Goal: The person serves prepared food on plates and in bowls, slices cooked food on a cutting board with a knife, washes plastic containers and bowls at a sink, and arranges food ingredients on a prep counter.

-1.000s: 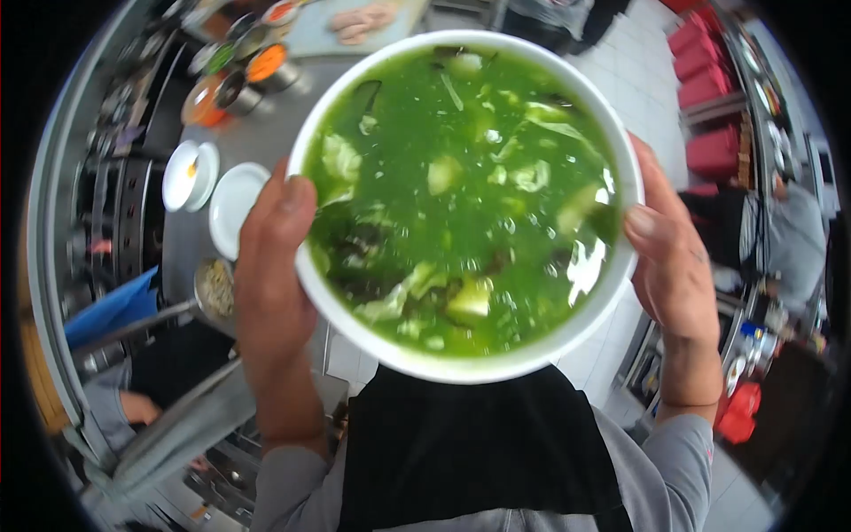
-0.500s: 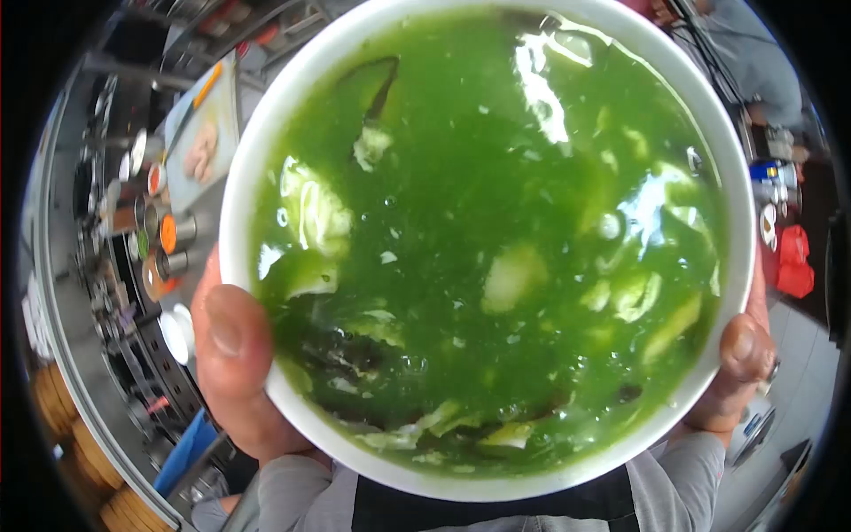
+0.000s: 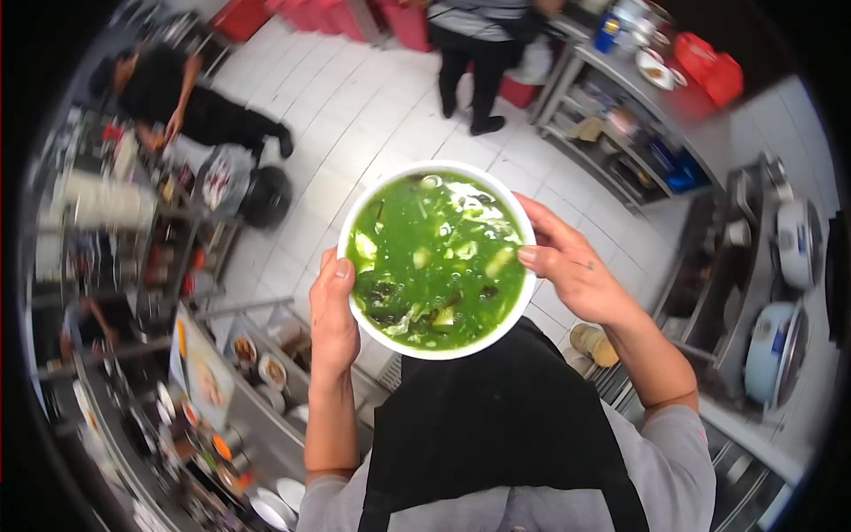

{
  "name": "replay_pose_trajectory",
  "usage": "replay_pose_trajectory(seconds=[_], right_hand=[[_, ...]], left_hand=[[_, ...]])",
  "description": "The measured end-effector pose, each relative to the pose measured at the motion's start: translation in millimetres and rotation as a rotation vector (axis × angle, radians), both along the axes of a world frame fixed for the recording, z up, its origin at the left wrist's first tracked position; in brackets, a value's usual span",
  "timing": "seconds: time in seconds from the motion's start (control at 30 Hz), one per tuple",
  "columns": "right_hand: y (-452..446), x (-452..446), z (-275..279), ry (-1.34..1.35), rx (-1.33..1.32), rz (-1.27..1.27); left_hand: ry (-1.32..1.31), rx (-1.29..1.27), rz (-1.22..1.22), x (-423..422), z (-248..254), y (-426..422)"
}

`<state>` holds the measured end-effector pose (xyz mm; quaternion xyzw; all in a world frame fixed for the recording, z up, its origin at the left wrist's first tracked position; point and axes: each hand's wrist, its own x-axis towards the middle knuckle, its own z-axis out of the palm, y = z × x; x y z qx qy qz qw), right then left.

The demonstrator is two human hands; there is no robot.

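Note:
A round white bowl [image 3: 439,354] is held out in front of my apron, its rim roughly level. Thick green soup [image 3: 443,284] fills it nearly to the brim, with pale and dark pieces floating in it. My left hand [image 3: 334,315] grips the bowl's left side, thumb up at the rim and fingers mostly hidden behind the wall. On the opposite side my right hand [image 3: 572,273] is closed around the edge, thumb on the rim and fingers along the outside.
One person [image 3: 164,93] works at the upper left by a lined black bin [image 3: 268,197]; another [image 3: 479,53] stands on the tiled floor ahead. A steel shelf unit [image 3: 567,55] is at upper right. At lower left, a counter bears a cutting board [image 3: 199,377].
The bowl has moved down and away from the camera, so it looks much smaller. Both hands still hold it. The floor and two people ahead now show.

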<state>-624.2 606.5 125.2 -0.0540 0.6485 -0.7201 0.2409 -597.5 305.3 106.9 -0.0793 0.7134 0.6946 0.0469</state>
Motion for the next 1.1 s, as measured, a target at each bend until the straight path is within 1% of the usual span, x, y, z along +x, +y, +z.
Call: replay_pose_trajectory(seconds=[0.03, 0.07, 0.13, 0.17, 0.2, 0.23, 0.3, 0.43, 0.53, 0.57, 0.6, 0.63, 0.7, 0.73, 0.77, 0.83, 0.9, 0.97, 1.0, 1.03, 1.1], right_hand=[[14, 0, -2, -0.011, 0.049, -0.038], [22, 0, -7, -0.028, -0.022, -0.129], [48, -2, -18, -0.040, 0.099, -0.180], [-33, 48, -9, -0.041, 0.094, -0.243], [-88, 94, 1, -0.033, 0.077, -0.300], [-83, 91, -7, -0.058, 0.030, -0.340], [-67, 86, -17, -0.044, 0.029, -0.430], [-33, 71, -43, -0.031, 0.066, -0.628], [-3, 63, -62, -0.035, 0.086, -0.766], [6, 58, -65, -0.046, 0.091, -0.809], [15, 53, -71, -0.062, 0.095, -0.850], [33, 45, -90, -0.041, 0.066, -0.873], [33, 47, -108, -0.033, 0.082, -0.941], [46, 43, -116, -0.048, 0.073, -0.972], [137, 10, -129, -0.084, 0.061, -0.999], [148, 9, -124, -0.068, 0.073, -1.073], [175, -4, -121, -0.072, 0.040, -1.130], [210, -13, -125, -0.051, 0.025, -1.162], [229, -16, -128, -0.039, 0.021, -1.174], [249, -21, -132, -0.017, 0.037, -1.199], [294, -36, -134, -0.016, 0.051, -1.215]], left_hand=[[0.023, -0.010, -0.039, -15, -8, 13], [0.017, -0.008, -0.093, -30, -19, 24], [-0.002, -0.014, -0.189, -60, -38, 41], [0.029, 0.060, -0.233, -27, -35, -33], [0.080, 0.036, -0.284, 3, -27, -81], [0.073, 0.048, -0.319, -11, -34, -71], [0.055, 0.081, -0.385, -43, -54, -46], [0.168, -0.060, -0.571, -102, -81, 11], [0.219, -0.063, -0.693, -137, -99, 59], [0.334, -0.035, -0.682, -148, -104, 81], [0.347, -0.049, -0.738, -160, -107, 98], [0.358, -0.072, -0.789, -174, -113, 117], [0.392, -0.079, -0.864, -188, -122, 125], [0.484, -0.053, -0.860, -195, -127, 143], [0.418, -0.061, -0.886, -229, -135, 237], [0.382, -0.025, -0.956, -241, -129, 260], [0.345, -0.034, -1.044, -268, -140, 301], [0.352, -0.035, -1.103, -289, -156, 346], [0.356, -0.033, -1.129, -295, -152, 367], [0.434, -0.053, -1.124, -299, -151, 386], [0.316, 0.000, -1.123, -321, -173, 439]])
